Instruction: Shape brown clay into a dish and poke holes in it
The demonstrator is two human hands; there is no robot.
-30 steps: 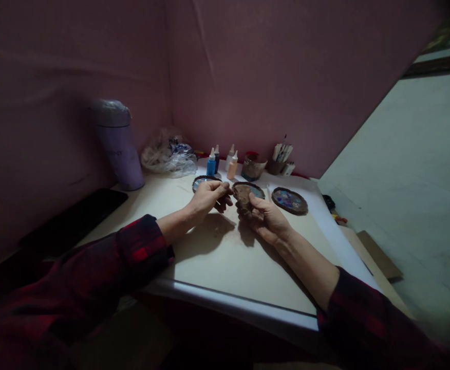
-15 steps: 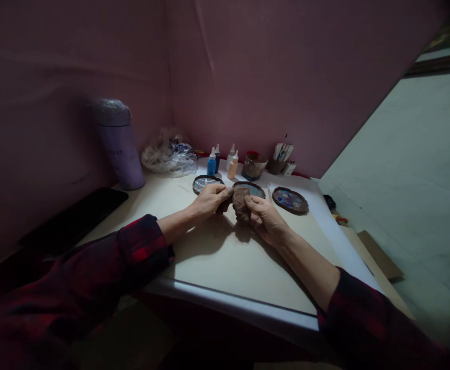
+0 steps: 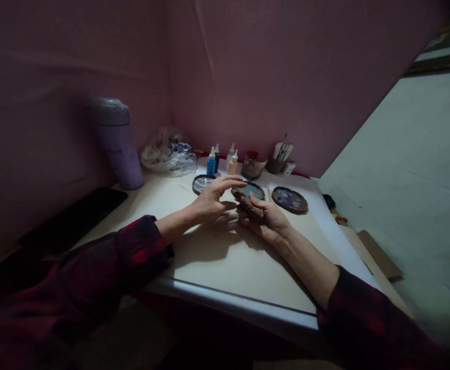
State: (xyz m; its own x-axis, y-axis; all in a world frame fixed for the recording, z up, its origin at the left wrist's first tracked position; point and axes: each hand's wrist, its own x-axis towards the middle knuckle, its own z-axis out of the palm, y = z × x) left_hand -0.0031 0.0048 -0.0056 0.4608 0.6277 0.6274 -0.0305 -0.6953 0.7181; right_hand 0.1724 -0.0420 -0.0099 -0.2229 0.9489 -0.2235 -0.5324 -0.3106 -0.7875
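Observation:
A flattened piece of brown clay (image 3: 250,205) is tilted in my right hand (image 3: 268,222), the thumb on top and the fingers beneath. My left hand (image 3: 212,199) is just left of it, thumb and fingers spread apart with nothing between them. Behind the clay lies a round dark-rimmed dish (image 3: 256,189) with a blue-grey inside, partly covered by my hands. A similar dish (image 3: 201,184) with a pale pattern sits behind my left hand. To the right is a third dish (image 3: 289,200) with blue and purple patches.
Small nozzle bottles, one blue (image 3: 211,163) and one orange (image 3: 232,164) among them, stand at the back beside a brown-stained cup (image 3: 253,166) and a brush holder (image 3: 276,165). At left are a crumpled plastic bag (image 3: 169,156), a purple tumbler (image 3: 122,151) and a black flat object (image 3: 74,218).
My left hand has let go of the clay and opened. The clay has tipped from upright to a flatter slant in my right hand.

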